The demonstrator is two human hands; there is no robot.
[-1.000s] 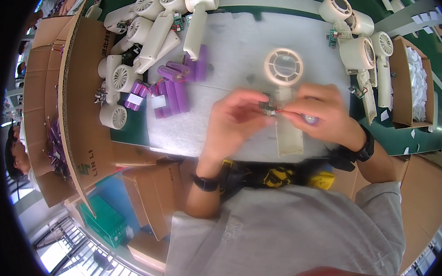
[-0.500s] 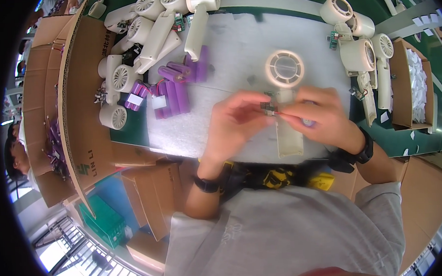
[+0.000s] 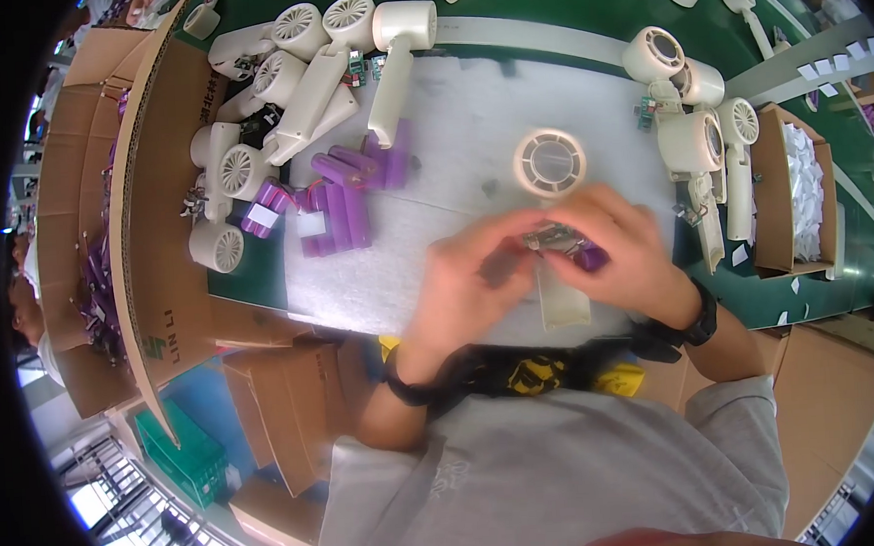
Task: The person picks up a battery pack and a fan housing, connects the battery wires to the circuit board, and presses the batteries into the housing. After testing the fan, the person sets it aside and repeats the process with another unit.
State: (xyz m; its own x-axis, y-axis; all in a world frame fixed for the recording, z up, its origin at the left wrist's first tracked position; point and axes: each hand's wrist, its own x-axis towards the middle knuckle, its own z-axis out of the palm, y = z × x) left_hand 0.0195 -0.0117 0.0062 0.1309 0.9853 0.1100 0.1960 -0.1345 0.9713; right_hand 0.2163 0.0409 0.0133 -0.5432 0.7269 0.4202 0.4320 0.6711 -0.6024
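A white handheld fan lies on the pale work mat [image 3: 448,114], its round head [image 3: 548,132] away from me and its open handle [image 3: 564,306] toward me. Above the handle, my right hand [image 3: 626,253] is closed around a purple battery cell [image 3: 588,256]. A small green circuit board [image 3: 552,235] sits between both hands' fingertips, beside the cell. My left hand [image 3: 462,282] pinches at the board's near left side, slightly blurred. Fingers hide most of the board and any wires.
Purple battery packs [image 3: 340,214] lie left on the mat. White fan bodies [image 3: 295,102] are piled behind them, and more fan bodies [image 3: 689,141] stand at right. A cardboard box of white pieces [image 3: 804,194] is far right; a tall carton [image 3: 173,228] borders the left side.
My hands have shifted and turned the board, and the purple cell now shows more under my right fingers. The whole scene sits slightly lower in view.
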